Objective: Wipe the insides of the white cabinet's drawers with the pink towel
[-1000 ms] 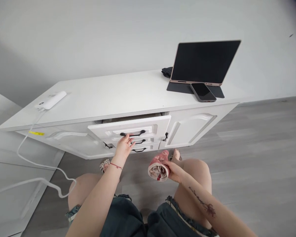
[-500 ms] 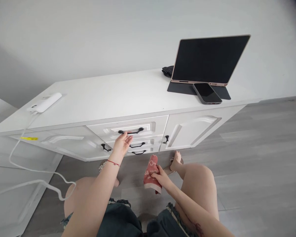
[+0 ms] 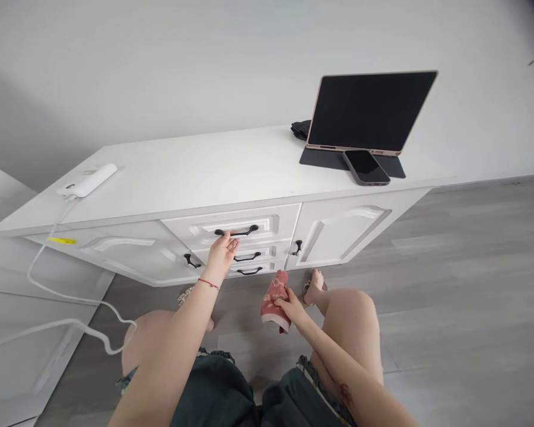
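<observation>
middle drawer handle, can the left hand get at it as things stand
Probably yes: the left hand is at the top drawer handle, just above the middle drawer handle, and nothing shows in the way. The hand would likely only need a slight shift downward.

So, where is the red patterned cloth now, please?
In the head view, the red patterned cloth is in the right hand, below centre, left of the right foot.

My single camera looks forward and down from my head. It views the white sideboard (image 3: 196,172) from above, close by, over my knees (image 3: 359,308).
</observation>
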`<state>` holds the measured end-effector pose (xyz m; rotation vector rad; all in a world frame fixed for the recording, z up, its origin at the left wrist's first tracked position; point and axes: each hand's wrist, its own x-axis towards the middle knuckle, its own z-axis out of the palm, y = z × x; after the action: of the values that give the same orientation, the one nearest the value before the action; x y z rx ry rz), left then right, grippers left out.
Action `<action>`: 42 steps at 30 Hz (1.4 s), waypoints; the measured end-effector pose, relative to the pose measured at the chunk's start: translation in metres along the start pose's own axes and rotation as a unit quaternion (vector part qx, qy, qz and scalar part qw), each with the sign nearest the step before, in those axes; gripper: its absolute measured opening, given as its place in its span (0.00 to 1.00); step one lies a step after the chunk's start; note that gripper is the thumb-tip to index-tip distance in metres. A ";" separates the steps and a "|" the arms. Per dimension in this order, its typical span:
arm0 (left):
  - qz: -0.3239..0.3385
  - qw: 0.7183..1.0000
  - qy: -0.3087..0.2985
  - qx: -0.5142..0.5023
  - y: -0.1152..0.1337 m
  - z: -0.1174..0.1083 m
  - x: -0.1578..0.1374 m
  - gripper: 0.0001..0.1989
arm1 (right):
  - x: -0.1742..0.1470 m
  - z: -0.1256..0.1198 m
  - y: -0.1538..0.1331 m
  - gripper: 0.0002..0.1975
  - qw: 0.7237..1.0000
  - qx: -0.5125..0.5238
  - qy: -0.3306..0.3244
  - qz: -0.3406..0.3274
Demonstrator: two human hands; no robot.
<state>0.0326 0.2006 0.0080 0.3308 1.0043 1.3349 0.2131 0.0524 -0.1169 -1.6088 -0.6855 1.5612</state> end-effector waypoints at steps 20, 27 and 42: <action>-0.131 0.982 0.132 0.029 -0.075 -0.071 0.009 0.09 | -0.015 -0.012 -0.005 0.19 0.999 -0.001 -0.020 -0.040; -0.159 0.968 0.192 0.002 -0.085 -0.065 0.040 0.06 | -0.015 -0.013 -0.001 0.18 0.999 -0.008 -0.021 -0.043; -0.144 0.973 0.173 -0.056 -0.114 -0.086 -0.005 0.10 | -0.027 0.001 -0.023 0.18 0.990 0.010 -0.104 -0.094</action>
<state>0.0414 0.1381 -0.1203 -0.1369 1.2090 1.1969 0.2121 0.0435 -0.0831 -1.3359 -0.9034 1.6020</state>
